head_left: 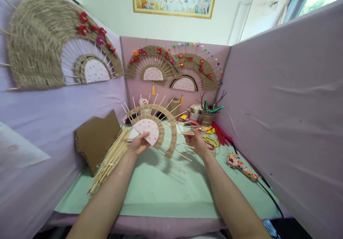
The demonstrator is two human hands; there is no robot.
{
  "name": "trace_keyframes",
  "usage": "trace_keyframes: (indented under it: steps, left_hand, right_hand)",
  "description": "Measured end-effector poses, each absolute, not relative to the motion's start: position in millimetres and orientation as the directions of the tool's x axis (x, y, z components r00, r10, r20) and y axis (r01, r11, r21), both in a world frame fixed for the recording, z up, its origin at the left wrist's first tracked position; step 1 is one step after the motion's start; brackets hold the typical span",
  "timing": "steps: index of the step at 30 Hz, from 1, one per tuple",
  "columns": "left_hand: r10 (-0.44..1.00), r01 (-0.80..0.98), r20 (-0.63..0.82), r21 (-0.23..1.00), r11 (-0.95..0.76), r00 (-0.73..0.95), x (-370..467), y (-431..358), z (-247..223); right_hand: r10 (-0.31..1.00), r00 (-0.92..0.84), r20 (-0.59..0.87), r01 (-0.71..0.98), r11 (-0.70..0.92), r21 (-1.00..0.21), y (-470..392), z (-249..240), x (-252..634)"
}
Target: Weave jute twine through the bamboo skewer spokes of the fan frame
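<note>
A half-round woven fan (pixel 171 124) is held up over the table, its thin sticks spreading outward and two bands of brown twine woven through them. My left hand (pixel 139 143) is closed on the fan's white, pink-dotted centre (pixel 148 130), thumb on the front. At the right ends of the sticks is my right hand (pixel 197 143), its fingers pinched together. What lies between those fingertips, a stick end or a strand of twine, is too small to make out. Loops of thin twine (pixel 214 149) lie just behind the right hand.
A bundle of sticks (pixel 114 158) and cardboard (pixel 96 139) lie left. Behind stand a twine spool (pixel 174 106) and a pot with green-handled pliers (pixel 207 117). Yellow scissors (pixel 211 142), red strips (pixel 221 133) and a corded glue gun (pixel 242 165) are right. Finished fans (pixel 152 51) hang on the partitions.
</note>
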State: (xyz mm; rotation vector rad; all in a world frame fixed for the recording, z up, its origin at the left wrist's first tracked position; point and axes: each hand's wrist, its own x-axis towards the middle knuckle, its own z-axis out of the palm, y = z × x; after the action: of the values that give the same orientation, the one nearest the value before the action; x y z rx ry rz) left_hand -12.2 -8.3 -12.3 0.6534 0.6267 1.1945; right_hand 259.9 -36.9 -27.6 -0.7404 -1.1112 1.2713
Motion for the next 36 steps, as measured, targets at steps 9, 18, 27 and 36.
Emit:
trace_keyframes:
  steps: [9, 18, 27, 36]
  left_hand:
    - [0.970, -0.662, -0.090, 0.716, 0.220, 0.226, -6, -11, -11]
    - [0.981, -0.658, -0.057, 0.734, 0.169, 0.188, -9, -8, -7]
    - [0.997, -0.728, 0.026, 0.685, 0.031, 0.066, -19, -1, -4]
    - [0.998, -0.766, 0.036, 0.643, 0.009, 0.043, -19, -2, -2]
  right_hand:
    - [0.958, -0.247, 0.146, -0.373, 0.045, -0.927, -45, -24, 252]
    - [0.975, -0.171, 0.140, -0.334, 0.076, -0.940, -41, -25, 256]
    - [0.833, 0.212, 0.512, 0.170, 0.484, -0.858, -39, -30, 254]
    - [0.852, 0.100, 0.513, 0.215, 0.485, -0.847, -42, -28, 253]
